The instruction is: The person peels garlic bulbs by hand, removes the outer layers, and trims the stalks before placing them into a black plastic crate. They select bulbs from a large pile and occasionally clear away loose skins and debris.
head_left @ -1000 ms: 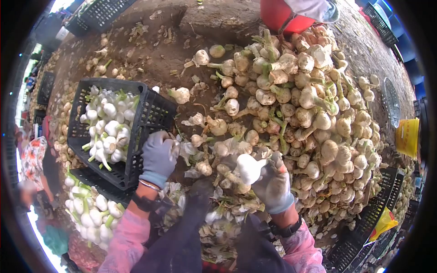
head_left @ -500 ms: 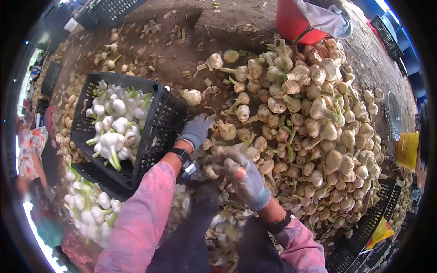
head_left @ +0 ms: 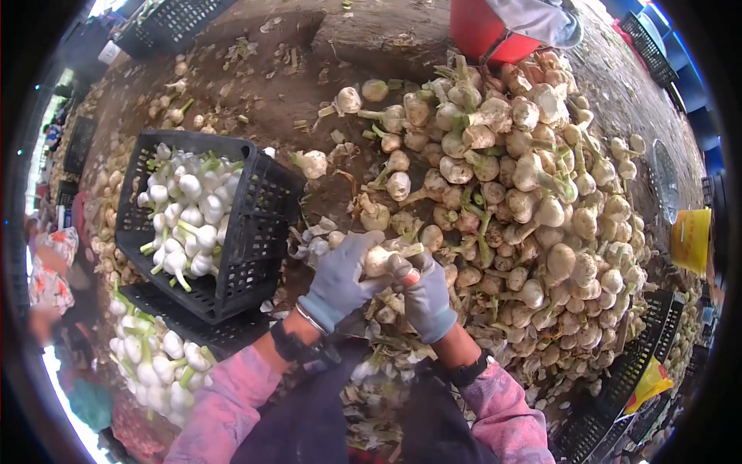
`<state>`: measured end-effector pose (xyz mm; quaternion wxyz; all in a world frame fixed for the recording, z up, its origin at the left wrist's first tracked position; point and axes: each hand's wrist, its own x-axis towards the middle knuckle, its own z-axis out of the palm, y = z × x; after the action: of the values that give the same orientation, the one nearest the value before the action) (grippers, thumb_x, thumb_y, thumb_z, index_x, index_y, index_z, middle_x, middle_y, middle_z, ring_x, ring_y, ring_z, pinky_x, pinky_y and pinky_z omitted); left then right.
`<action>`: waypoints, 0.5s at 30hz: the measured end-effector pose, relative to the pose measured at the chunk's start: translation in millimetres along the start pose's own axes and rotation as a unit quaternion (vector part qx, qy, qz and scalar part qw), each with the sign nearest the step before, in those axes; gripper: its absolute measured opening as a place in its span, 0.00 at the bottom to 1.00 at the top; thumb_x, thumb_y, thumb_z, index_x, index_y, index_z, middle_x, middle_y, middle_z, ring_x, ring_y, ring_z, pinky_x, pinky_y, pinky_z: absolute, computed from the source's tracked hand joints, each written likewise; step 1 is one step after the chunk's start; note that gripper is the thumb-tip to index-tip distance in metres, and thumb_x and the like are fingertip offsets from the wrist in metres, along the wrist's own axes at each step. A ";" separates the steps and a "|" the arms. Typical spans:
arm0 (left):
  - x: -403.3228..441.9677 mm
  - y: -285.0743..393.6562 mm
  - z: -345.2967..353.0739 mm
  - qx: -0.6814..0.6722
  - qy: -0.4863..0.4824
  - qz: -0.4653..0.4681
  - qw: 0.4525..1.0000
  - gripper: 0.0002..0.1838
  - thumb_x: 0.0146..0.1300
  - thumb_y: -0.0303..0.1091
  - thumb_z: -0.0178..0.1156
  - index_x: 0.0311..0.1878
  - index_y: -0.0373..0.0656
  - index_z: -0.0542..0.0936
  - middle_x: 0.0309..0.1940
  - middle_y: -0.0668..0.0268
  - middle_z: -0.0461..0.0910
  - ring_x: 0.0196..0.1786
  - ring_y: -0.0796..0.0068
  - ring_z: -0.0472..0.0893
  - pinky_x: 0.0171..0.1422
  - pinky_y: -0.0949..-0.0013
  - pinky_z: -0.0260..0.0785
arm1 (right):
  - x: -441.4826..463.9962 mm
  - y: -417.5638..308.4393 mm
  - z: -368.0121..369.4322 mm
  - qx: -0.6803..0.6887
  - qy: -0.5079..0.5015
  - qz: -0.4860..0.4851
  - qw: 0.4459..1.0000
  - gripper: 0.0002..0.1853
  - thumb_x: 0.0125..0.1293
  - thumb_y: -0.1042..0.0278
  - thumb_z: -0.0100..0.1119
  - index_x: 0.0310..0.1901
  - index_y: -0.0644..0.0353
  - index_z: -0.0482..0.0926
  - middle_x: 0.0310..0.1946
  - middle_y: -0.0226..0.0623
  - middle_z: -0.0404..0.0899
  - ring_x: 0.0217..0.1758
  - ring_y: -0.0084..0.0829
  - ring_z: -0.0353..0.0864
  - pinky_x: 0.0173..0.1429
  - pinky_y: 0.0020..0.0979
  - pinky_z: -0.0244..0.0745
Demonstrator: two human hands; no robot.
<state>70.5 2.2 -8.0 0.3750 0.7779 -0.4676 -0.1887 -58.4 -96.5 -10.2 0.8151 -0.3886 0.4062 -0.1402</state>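
Observation:
A garlic bulb (head_left: 377,261) with a short stem pointing right is held in front of me. My left hand (head_left: 340,277), in a grey glove, is closed around the bulb. My right hand (head_left: 427,303), gloved too with an orange-red band on one finger, grips at its stem side; whether a small tool sits in that hand I cannot make out. Beyond and to the right spreads a large heap of unpeeled, soil-marked garlic (head_left: 533,209). Left of my hands a black crate (head_left: 259,224) holds clean white garlic bulbs (head_left: 193,209).
More white garlic (head_left: 158,363) lies in the lower left beside the crate. A red bucket (head_left: 483,35) with a cloth stands at the back. On the right are a yellow container (head_left: 690,241) and another black crate (head_left: 657,329). Another person (head_left: 58,271) is at far left.
My left hand has come back from beside the crate to meet my right hand. Both now hold a garlic bulb between them. The view has shifted slightly.

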 end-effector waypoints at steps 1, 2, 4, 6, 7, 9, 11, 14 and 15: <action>0.0 1.3 -0.1 0.003 0.002 0.010 1.000 0.35 0.43 0.36 0.78 0.57 0.39 0.77 0.49 0.55 0.80 0.51 0.53 0.80 0.57 0.58 0.73 | -0.2 0.4 -4.6 -0.005 -0.004 0.016 1.000 0.14 0.68 0.63 0.65 0.50 0.63 0.81 0.42 0.28 0.83 0.37 0.16 0.77 0.40 0.20 0.72; -0.7 2.4 -1.1 0.007 0.004 0.019 1.000 0.35 0.43 0.36 0.77 0.57 0.40 0.77 0.49 0.55 0.80 0.51 0.52 0.80 0.57 0.58 0.73 | -0.7 1.3 -7.8 -0.011 -0.009 0.032 0.999 0.14 0.68 0.64 0.65 0.49 0.63 0.81 0.42 0.28 0.83 0.37 0.16 0.77 0.41 0.21 0.72; -1.1 5.4 -6.2 -0.003 -0.006 0.027 1.000 0.35 0.44 0.37 0.77 0.58 0.40 0.77 0.49 0.54 0.80 0.51 0.52 0.80 0.56 0.57 0.73 | -3.2 5.0 -10.0 -0.021 -0.026 0.009 0.999 0.13 0.68 0.64 0.65 0.48 0.63 0.82 0.41 0.27 0.83 0.38 0.17 0.76 0.42 0.22 0.72; -1.4 7.4 -11.1 0.006 -0.007 0.044 0.999 0.35 0.44 0.39 0.78 0.58 0.40 0.77 0.49 0.54 0.80 0.51 0.51 0.80 0.56 0.57 0.74 | -5.1 6.1 -12.1 -0.002 -0.057 -0.023 0.998 0.13 0.69 0.64 0.64 0.48 0.63 0.82 0.41 0.27 0.83 0.39 0.17 0.76 0.44 0.23 0.73; -1.4 8.1 -12.8 0.018 -0.005 0.057 0.998 0.35 0.44 0.39 0.78 0.58 0.40 0.78 0.49 0.54 0.80 0.51 0.51 0.80 0.56 0.56 0.74 | -6.3 4.8 -14.0 0.020 -0.079 -0.043 0.996 0.13 0.69 0.64 0.64 0.47 0.63 0.82 0.40 0.27 0.83 0.40 0.17 0.76 0.45 0.23 0.73; -0.7 14.6 -14.6 0.040 -0.009 0.076 0.996 0.35 0.44 0.41 0.78 0.57 0.40 0.78 0.49 0.54 0.80 0.52 0.50 0.80 0.57 0.56 0.74 | -9.6 1.6 -13.4 0.045 -0.085 -0.061 0.994 0.12 0.69 0.64 0.63 0.47 0.63 0.82 0.40 0.26 0.82 0.41 0.17 0.76 0.46 0.24 0.73; 1.2 23.4 -17.2 0.059 -0.021 0.085 0.994 0.36 0.44 0.42 0.78 0.57 0.39 0.78 0.49 0.54 0.80 0.52 0.50 0.80 0.57 0.56 0.74 | -11.0 -2.0 -6.3 0.049 -0.058 -0.057 0.995 0.11 0.70 0.64 0.62 0.46 0.63 0.82 0.39 0.26 0.82 0.41 0.17 0.77 0.47 0.23 0.73; -1.0 21.0 -17.6 0.036 -0.012 0.080 0.996 0.36 0.43 0.42 0.79 0.57 0.39 0.78 0.50 0.54 0.81 0.53 0.50 0.80 0.58 0.56 0.74 | -8.3 3.6 -11.5 0.048 -0.077 -0.079 0.993 0.10 0.70 0.66 0.62 0.47 0.64 0.82 0.41 0.27 0.82 0.42 0.18 0.77 0.49 0.23 0.73; -2.6 20.0 -17.6 0.025 -0.007 0.071 0.997 0.36 0.43 0.41 0.79 0.57 0.39 0.78 0.50 0.54 0.81 0.53 0.51 0.80 0.58 0.57 0.74 | -9.2 1.6 -11.5 0.038 -0.085 -0.077 0.993 0.11 0.70 0.67 0.62 0.48 0.64 0.82 0.42 0.27 0.83 0.43 0.18 0.78 0.49 0.24 0.74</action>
<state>68.9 6.1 18.4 0.3648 0.7502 -0.5289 -0.1558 -73.1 -96.4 -10.5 0.8475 -0.3978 0.2989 -0.1846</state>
